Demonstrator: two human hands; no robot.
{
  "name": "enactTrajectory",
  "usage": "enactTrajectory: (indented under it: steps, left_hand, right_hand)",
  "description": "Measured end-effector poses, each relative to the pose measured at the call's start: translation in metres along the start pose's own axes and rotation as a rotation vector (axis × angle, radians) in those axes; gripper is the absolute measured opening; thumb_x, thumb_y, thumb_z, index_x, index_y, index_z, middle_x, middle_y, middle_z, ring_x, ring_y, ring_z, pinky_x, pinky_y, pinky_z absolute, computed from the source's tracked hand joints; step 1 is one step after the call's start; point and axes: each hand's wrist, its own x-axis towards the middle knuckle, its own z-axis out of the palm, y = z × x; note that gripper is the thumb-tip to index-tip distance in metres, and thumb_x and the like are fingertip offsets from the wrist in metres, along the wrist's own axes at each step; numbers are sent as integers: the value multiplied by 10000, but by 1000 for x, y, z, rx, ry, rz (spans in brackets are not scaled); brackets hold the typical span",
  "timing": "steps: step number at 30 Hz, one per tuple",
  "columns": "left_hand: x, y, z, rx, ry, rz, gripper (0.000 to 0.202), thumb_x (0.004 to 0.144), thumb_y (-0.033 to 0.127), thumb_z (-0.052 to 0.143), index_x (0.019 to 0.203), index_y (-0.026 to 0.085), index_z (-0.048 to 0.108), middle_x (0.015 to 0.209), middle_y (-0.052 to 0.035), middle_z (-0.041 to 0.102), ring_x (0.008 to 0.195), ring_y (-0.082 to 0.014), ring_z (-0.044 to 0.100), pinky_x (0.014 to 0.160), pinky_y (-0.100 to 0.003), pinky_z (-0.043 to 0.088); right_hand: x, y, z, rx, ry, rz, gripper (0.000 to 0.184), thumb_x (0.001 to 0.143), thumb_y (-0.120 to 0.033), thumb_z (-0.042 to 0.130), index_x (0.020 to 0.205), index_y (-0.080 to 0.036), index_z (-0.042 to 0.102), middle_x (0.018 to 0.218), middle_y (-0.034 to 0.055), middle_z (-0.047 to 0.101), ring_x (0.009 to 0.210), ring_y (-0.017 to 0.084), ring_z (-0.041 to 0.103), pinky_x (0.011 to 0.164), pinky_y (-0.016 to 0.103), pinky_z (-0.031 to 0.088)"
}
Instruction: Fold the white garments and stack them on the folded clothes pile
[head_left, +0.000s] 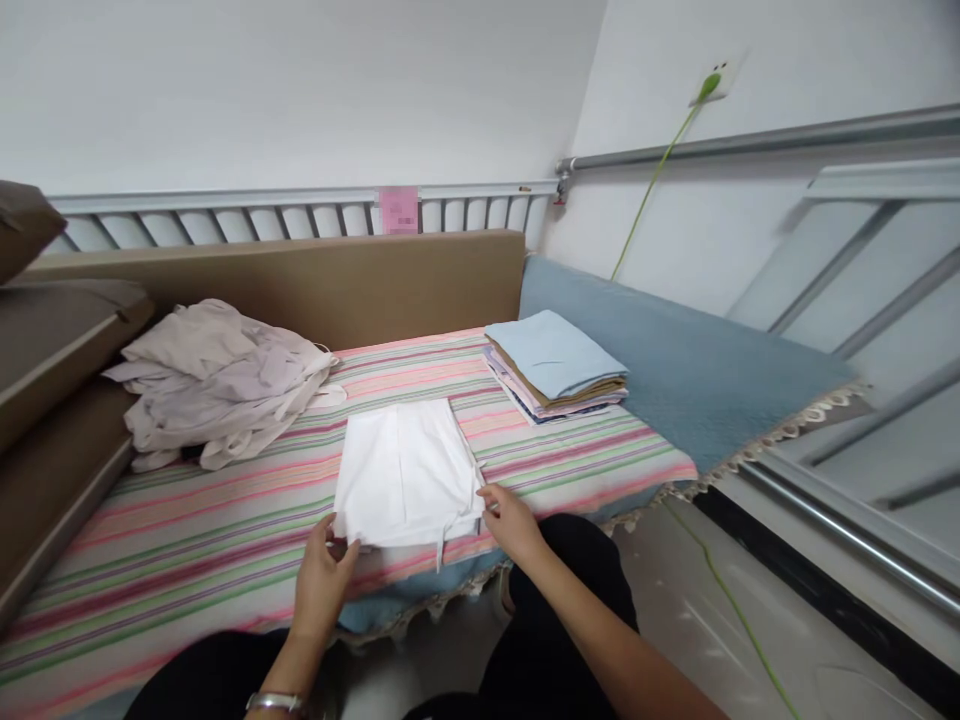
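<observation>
A folded white garment (401,475) with thin ties along its right and near edges lies flat on the striped bed cover. My left hand (322,580) is at its near left corner, thumb and fingers apart, touching the edge. At the near right edge, the fingertips of my right hand (514,522) are closed on the cloth beside the ties. Behind and to the right sits a stack of folded clothes (559,355), light blue on top. Farther left is a loose heap of pale crumpled clothes (225,375).
Striped cover (225,510) spreads over the bed. Brown cushions (67,340) are piled at the left; a long brown cushion (337,285) stands along the back. Blue fringed fabric (690,360) hangs at the right. A green cord (649,190) runs down from a wall socket.
</observation>
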Motion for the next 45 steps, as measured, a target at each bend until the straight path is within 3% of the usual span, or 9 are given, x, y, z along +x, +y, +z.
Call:
enactTrajectory:
  steps: [5, 12, 19, 23, 26, 32, 37, 40, 45]
  left_hand:
    - [-1, -1, 3, -124, 46, -55, 619, 581, 425, 611, 1121, 155, 479, 696, 19, 549, 559, -163, 555, 587, -333, 467]
    - [-10, 3, 5, -417, 72, -223, 587, 595, 375, 597, 1112, 138, 454, 652, 27, 553, 554, -122, 533, 553, -267, 442]
    - [-5, 15, 6, -455, 78, -356, 576, 592, 322, 650, 1103, 130, 463, 610, 39, 541, 461, -92, 506, 469, -240, 420]
    - [-5, 12, 9, -477, 62, -336, 615, 566, 243, 641, 1136, 127, 443, 536, 79, 489, 432, -83, 478, 449, -218, 397]
    - [-5, 12, 7, -495, 76, -355, 612, 560, 290, 638, 1120, 126, 454, 542, 73, 499, 450, -93, 494, 461, -225, 403]
    - [1, 8, 1, -469, 115, -170, 666, 579, 397, 634, 1173, 137, 483, 534, 74, 493, 493, -102, 490, 534, -253, 422]
    - [4, -7, 0, -350, 88, -213, 589, 557, 434, 620, 1061, 130, 593, 523, 57, 499, 475, -108, 442, 499, -259, 373]
    - [6, -16, -1, -269, 64, -220, 466, 562, 412, 603, 940, 144, 645, 589, 25, 568, 507, -120, 470, 540, -277, 394]
    - [11, -25, -1, -209, 30, -236, 435, 577, 436, 600, 903, 153, 654, 640, -5, 623, 581, -168, 555, 609, -316, 440]
  right_hand:
    - [-2, -4, 6, -5, 24, 7, 260, 711, -182, 464, 943, -208, 579, 826, 25, 614, 700, 153, 575, 679, 272, 442]
    - [-4, -10, 1, -15, 39, -28, 171, 760, -300, 446, 835, -218, 576, 817, 33, 643, 742, 186, 587, 670, 283, 428]
    - [-2, -1, 3, 179, 31, 56, 192, 741, -365, 471, 813, -213, 563, 751, 20, 639, 635, 174, 607, 613, 279, 453]
    - [1, 2, 6, 329, 4, 148, 202, 710, -380, 480, 793, -204, 535, 741, 10, 617, 598, 169, 613, 595, 285, 462]
    - [1, 6, 8, 371, -23, 180, 184, 697, -364, 480, 768, -199, 520, 707, -1, 599, 583, 165, 605, 588, 284, 463]
    - [-1, 8, 7, 234, 20, 27, 139, 738, -313, 450, 743, -204, 537, 673, 5, 602, 660, 169, 584, 639, 277, 455]
    - [-3, 9, 6, 161, -6, -10, 99, 720, -246, 454, 708, -203, 542, 665, 10, 612, 670, 172, 583, 650, 278, 449]
    - [-1, 7, 6, 261, -37, 78, 70, 692, -239, 479, 697, -199, 537, 650, 2, 610, 653, 165, 591, 636, 275, 461]
    - [3, -8, 3, 607, -18, 461, 233, 723, -420, 502, 806, -204, 525, 716, 6, 623, 591, 143, 609, 511, 246, 474]
